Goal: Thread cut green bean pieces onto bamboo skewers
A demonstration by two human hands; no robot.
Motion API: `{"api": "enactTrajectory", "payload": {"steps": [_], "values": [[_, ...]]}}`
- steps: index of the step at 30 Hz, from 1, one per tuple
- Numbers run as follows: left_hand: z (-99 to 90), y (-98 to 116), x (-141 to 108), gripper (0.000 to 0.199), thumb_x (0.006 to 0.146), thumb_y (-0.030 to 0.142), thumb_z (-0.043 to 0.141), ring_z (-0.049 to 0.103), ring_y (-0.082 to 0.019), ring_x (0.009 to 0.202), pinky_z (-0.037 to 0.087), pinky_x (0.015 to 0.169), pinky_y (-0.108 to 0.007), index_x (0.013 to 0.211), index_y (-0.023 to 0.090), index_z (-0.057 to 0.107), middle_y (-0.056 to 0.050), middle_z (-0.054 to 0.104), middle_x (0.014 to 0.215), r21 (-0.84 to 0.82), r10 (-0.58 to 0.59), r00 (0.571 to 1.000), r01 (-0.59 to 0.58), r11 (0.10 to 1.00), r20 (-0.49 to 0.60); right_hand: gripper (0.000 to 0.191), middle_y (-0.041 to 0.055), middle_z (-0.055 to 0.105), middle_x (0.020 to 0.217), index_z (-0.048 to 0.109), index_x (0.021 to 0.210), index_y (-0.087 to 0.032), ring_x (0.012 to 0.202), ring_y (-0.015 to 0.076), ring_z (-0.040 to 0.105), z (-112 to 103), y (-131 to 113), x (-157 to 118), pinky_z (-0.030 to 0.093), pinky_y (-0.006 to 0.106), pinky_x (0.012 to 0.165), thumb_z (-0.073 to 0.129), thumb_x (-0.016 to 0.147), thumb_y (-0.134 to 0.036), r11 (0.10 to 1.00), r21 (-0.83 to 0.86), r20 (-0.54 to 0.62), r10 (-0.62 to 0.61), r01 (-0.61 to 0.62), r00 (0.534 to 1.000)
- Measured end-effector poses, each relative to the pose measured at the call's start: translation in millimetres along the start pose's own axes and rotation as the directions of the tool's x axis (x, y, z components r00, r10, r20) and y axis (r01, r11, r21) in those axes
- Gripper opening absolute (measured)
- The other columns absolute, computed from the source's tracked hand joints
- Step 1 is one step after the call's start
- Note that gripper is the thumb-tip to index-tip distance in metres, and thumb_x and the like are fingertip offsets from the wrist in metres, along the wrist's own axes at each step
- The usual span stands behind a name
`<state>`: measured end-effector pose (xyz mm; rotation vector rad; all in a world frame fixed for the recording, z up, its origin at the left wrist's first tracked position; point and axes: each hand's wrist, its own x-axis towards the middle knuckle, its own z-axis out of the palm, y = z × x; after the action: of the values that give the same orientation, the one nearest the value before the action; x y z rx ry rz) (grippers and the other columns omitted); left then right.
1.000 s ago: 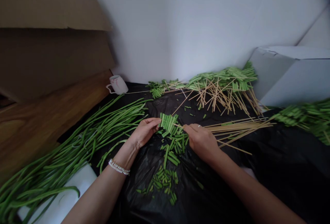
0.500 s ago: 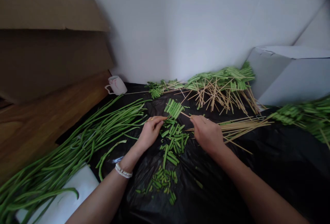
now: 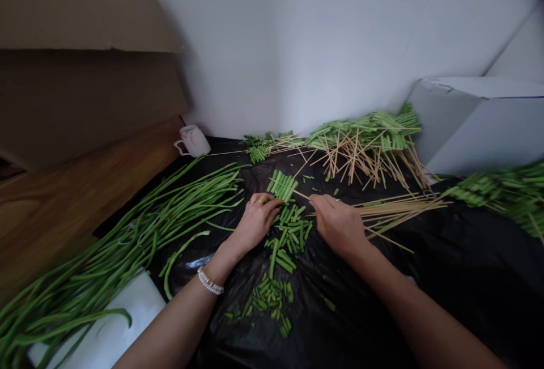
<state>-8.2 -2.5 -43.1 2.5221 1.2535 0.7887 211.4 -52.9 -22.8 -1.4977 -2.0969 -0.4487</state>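
My right hand pinches the end of a wooden skewer, which carries a row of cut green bean pieces side by side. My left hand is closed at the lower left end of that row, its fingertips pressed together on a bean piece. Loose cut pieces lie just below the hands on black plastic sheeting. Bare skewers lie to the right of my right hand. Long whole beans spread out at the left.
Filled skewers are heaped against the wall, with more at the right. A white mug stands at the back left. A cardboard box is at the upper left, a white box at the right.
The skewer with its bean row has moved slightly left and down. My left hand has shifted a little right and my right hand slightly left.
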Motion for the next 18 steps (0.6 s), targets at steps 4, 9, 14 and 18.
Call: {"api": "enactTrajectory", "payload": {"steps": [4, 9, 14, 18], "values": [[-1.4, 2, 1, 0.024, 0.092, 0.029, 0.046, 0.048, -0.025, 0.107, 0.035, 0.094, -0.04, 0.103, 0.024, 0.067, -0.008, 0.065, 0.102, -0.052, 0.0, 1.0, 0.0, 0.999, 0.0, 0.024, 0.0034, 0.064, 0.079, 0.064, 0.097, -0.019, 0.07, 0.0142, 0.054, -1, -1, 0, 0.031, 0.026, 0.06, 0.04, 0.093, -0.018, 1.0, 0.013, 0.023, -0.001, 0.0, 1.0], [-4.4, 5, 3, 0.016, 0.087, 0.029, 0.055, 0.053, -0.025, 0.098, 0.035, 0.093, -0.039, 0.088, 0.023, 0.07, -0.008, 0.068, 0.09, -0.225, -0.051, 0.997, 0.037, 0.974, -0.056, 0.024, 0.0034, 0.063, 0.078, 0.064, 0.098, -0.019, 0.072, 0.0141, 0.055, -1, -1, 0, 0.033, 0.025, 0.062, 0.04, 0.093, -0.017, 0.999, 0.036, 0.044, 0.007, -0.009, 0.999], [-6.7, 11, 4, 0.025, 0.065, 0.036, 0.079, 0.056, -0.022, 0.086, 0.041, 0.081, -0.033, 0.085, 0.022, 0.071, -0.006, 0.068, 0.086, -0.516, -0.293, 0.95, 0.197, 0.834, -0.11, 0.025, 0.0051, 0.065, 0.085, 0.062, 0.102, -0.018, 0.077, 0.0145, 0.056, 3, 0, -1, 0.036, 0.024, 0.067, 0.039, 0.093, -0.016, 0.994, 0.107, -0.011, -0.012, 0.013, 1.0], [-8.8, 16, 5, 0.029, 0.067, 0.044, 0.076, 0.053, -0.013, 0.062, 0.041, 0.063, -0.026, 0.075, 0.017, 0.068, -0.002, 0.063, 0.068, -0.834, -0.444, 0.89, 0.322, 0.448, 0.105, 0.025, 0.0041, 0.063, 0.081, 0.063, 0.101, -0.018, 0.076, 0.0147, 0.055, 5, -1, -3, 0.037, 0.024, 0.068, 0.039, 0.092, -0.015, 0.991, 0.121, -0.018, -0.063, 0.064, 0.998]]}}
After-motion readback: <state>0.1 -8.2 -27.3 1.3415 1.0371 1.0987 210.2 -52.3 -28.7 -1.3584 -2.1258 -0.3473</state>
